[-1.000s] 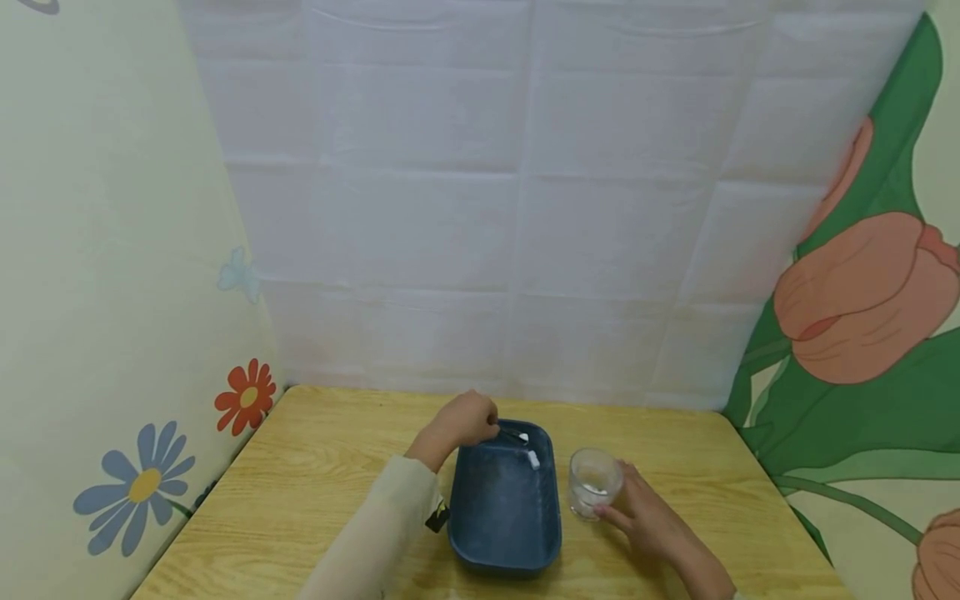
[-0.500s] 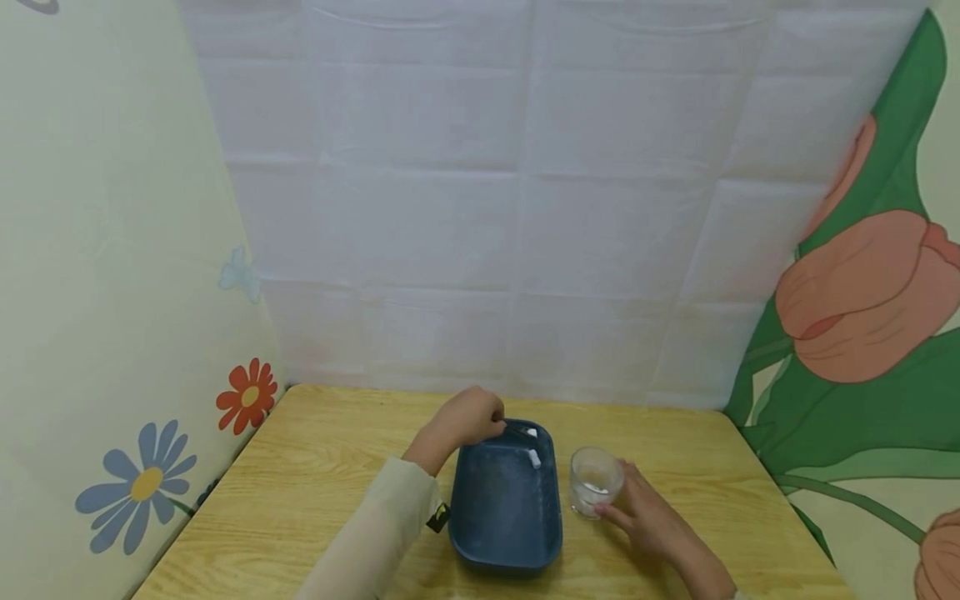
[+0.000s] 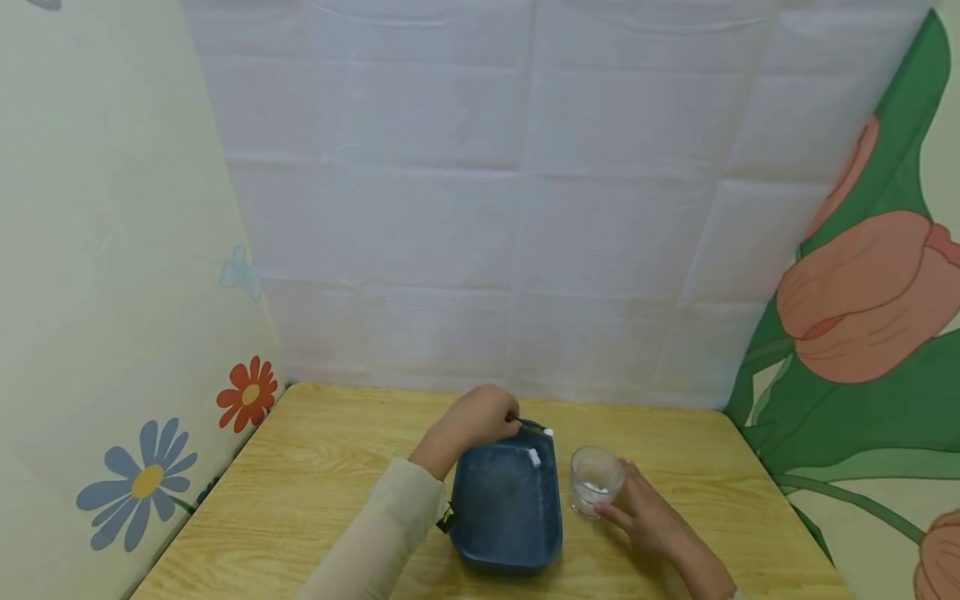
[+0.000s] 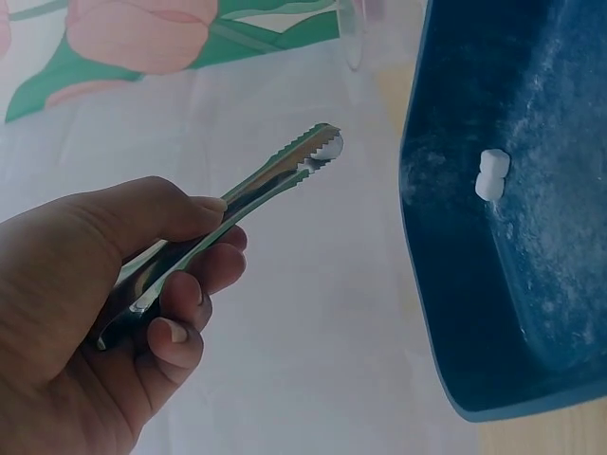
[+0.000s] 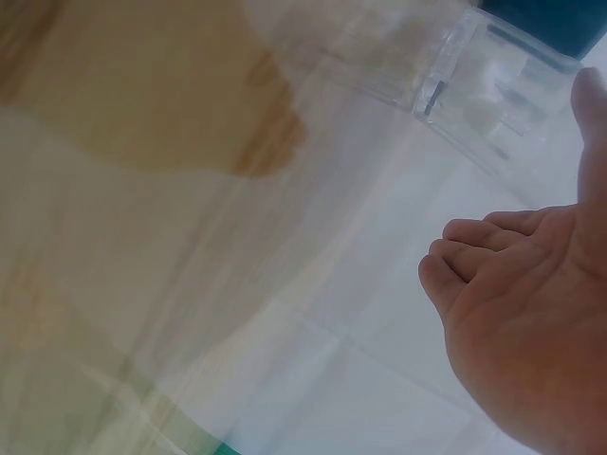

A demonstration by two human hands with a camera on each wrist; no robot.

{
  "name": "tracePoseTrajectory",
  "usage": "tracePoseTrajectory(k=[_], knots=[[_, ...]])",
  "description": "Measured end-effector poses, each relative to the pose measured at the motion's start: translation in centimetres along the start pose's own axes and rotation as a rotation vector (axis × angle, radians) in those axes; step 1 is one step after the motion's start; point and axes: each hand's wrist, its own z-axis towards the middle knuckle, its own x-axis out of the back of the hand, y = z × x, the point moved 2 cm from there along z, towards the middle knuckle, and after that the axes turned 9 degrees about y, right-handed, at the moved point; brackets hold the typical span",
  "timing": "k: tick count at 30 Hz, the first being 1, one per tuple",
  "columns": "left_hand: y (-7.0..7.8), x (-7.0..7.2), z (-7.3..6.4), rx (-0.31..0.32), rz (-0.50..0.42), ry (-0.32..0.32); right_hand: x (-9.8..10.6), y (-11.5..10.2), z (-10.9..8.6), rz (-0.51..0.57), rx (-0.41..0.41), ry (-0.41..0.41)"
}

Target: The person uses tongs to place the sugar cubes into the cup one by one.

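My left hand [image 3: 482, 415] holds small metal tongs [image 4: 232, 204] above the far end of a dark blue tray [image 3: 506, 508]. Between the serrated tips sits a small white lump [image 4: 329, 147], raised near the tray's far right corner. Two more white lumps [image 4: 491, 174] lie touching each other inside the tray. To the right of the tray stands a clear glass [image 3: 596, 479] with something whitish or clear low inside. My right hand [image 3: 647, 512] grips the glass from its right side, thumb in front; the glass partly hides its fingers.
The wooden table [image 3: 330, 450] backs onto a white sheet [image 3: 480, 250]. Flower-patterned walls close off both sides. A small black and yellow item [image 3: 446, 518] shows by the tray's left edge, below the sleeve [image 3: 382, 533].
My left hand has moved right along the tray's far end, carrying the white lump in the tongs toward the far right corner. The right hand and glass have stayed nearly still.
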Motion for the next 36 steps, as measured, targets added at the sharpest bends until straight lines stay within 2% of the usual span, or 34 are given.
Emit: tracePoseTrajectory(k=[6, 15, 24, 29, 36], knots=[[1.0, 0.1, 0.1, -0.026, 0.007, 0.001, 0.0, 0.0, 0.1, 0.013, -0.006, -0.005], [2.5, -0.1, 0.4, -0.077, 0.023, 0.001, -0.2, 0.4, 0.0, 0.009, 0.050, 0.033], [3.6, -1.1, 0.7, -0.113, -0.020, -0.017, -0.2, 0.4, 0.1, 0.012, 0.036, 0.021], [4.6, -1.2, 0.8, -0.126, -0.017, -0.034, -0.1, 0.4, 0.1, 0.019, 0.069, 0.046], [5.2, -1.9, 1.1, -0.133, -0.001, -0.050, -0.1, 0.7, 0.2, 0.026, 0.049, 0.016]])
